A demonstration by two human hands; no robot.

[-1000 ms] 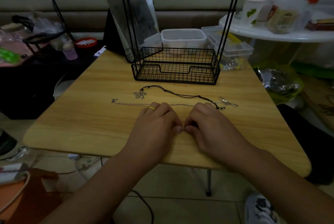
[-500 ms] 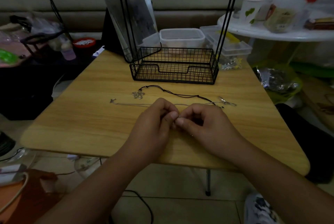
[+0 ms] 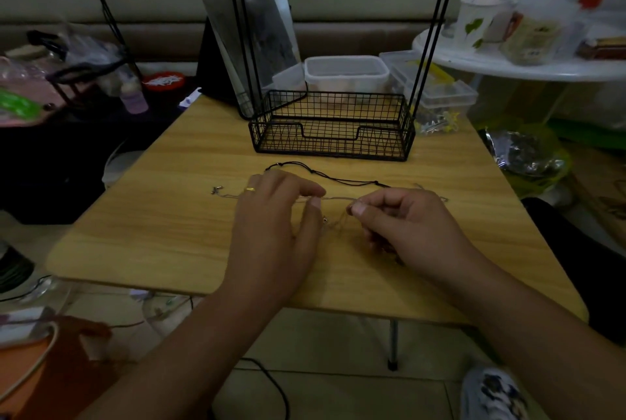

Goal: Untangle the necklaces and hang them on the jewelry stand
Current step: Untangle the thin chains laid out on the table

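Now I have both hands low over the wooden counter (image 3: 162,233). My left hand (image 3: 274,226) and right hand (image 3: 406,226) sit a little apart, each pinching a thin, pale chain necklace (image 3: 333,213) between thumb and fingertips, so a short stretch hangs between them just above the wood. The black cord necklace (image 3: 338,177) lies flat just beyond my knuckles. Farther back stands the black wire jewelry stand (image 3: 333,135), its basket base resting on the counter.
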